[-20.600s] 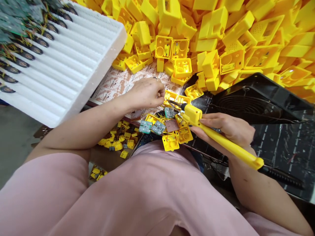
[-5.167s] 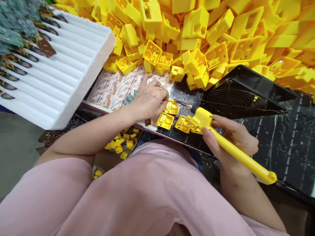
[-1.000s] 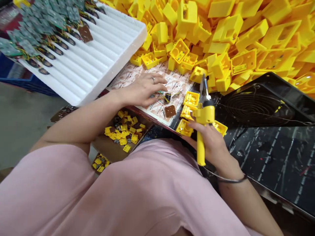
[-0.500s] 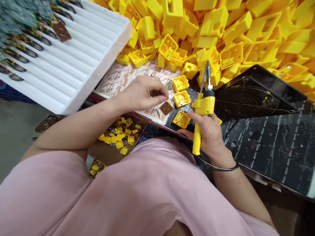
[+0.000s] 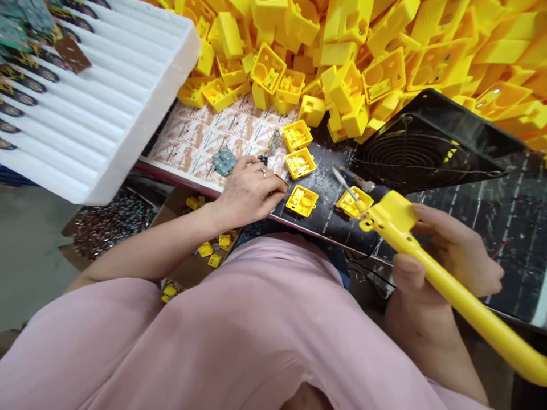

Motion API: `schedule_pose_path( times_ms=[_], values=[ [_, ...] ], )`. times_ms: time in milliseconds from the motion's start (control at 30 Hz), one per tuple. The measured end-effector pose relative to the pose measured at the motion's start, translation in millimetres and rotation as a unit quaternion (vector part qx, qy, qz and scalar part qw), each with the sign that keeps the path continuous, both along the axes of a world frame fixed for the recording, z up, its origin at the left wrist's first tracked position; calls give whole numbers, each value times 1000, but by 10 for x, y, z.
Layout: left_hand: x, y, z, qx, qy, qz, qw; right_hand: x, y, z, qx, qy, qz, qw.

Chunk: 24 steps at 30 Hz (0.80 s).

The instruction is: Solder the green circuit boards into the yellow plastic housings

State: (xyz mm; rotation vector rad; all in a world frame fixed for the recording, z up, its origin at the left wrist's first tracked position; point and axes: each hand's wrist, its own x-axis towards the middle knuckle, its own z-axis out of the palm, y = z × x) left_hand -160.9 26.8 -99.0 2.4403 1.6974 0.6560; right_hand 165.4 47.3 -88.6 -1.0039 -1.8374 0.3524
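Observation:
My right hand point(image 5: 448, 256) is closed round a yellow soldering gun point(image 5: 397, 219), its metal tip pointing left over a small yellow housing point(image 5: 354, 201). Fingers bent and pressed together, my left hand point(image 5: 253, 192) rests at the bench edge on a small brown board point(image 5: 280, 180), which is mostly hidden under the fingertips. Just right of it lies another open yellow housing point(image 5: 301, 200), with two more, one point(image 5: 300, 163) and another point(image 5: 298, 135), above. A green circuit board point(image 5: 224, 161) lies beyond the left hand, on the patterned sheet.
A large pile of yellow housings point(image 5: 282, 34) fills the back. A black fan point(image 5: 427, 148) stands at the right. The white foam tray point(image 5: 141, 85) with boards juts in at left. Boxes of small parts point(image 5: 111, 225) sit below the bench edge.
The soldering gun has swung from upright to a slant and moved right, nearer the camera. My left hand has moved onto the brown board. The green board and a fourth housing now show clearly.

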Motion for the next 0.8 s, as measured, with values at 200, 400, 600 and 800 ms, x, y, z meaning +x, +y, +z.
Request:
schedule_pose_path(
  times_ms=[200, 400, 600, 800],
  values=[
    [30, 2, 41, 45, 55, 0, 997, -166, 55, -52, 32, 161, -54, 985],
    [89, 4, 148, 87, 75, -21, 993, -104, -12, -78, 22, 97, 8, 995],
    [145, 83, 38, 39, 44, 10, 998, -59, -68, -59, 1, 46, 43, 998],
    [190, 143, 68, 30, 54, -9, 998, -67, -174, -4, 12, -18, 121, 992]
  ],
)
